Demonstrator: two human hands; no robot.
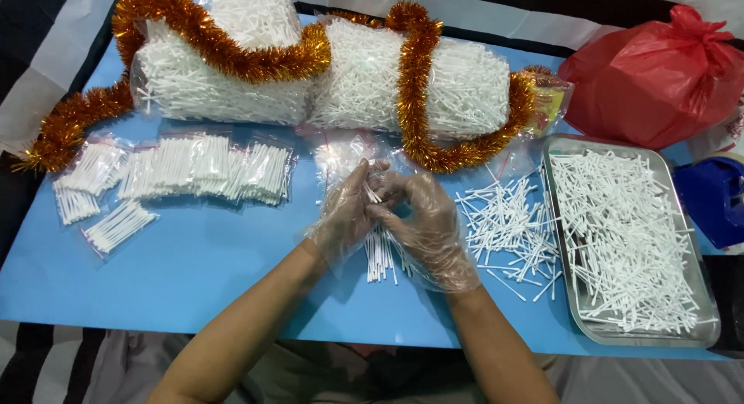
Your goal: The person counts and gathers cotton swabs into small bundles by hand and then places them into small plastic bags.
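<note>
My left hand (346,210) and my right hand (428,227), both in thin clear plastic gloves, meet over the middle of a blue mat (201,272). Together they grip a bundle of white cotton swabs (379,257) that hangs down below the fingers. A small clear plastic bag (345,158) lies just behind the hands. Loose swabs (508,226) are scattered to the right of my right hand.
A steel tray (701,295) full of swabs sits at the right. Several filled small bags (182,171) lie at the left. Big clear bags of swabs (310,79) wrapped in orange tinsel (415,79) line the back. A red plastic bag (659,75) and a blue object (717,195) stand far right.
</note>
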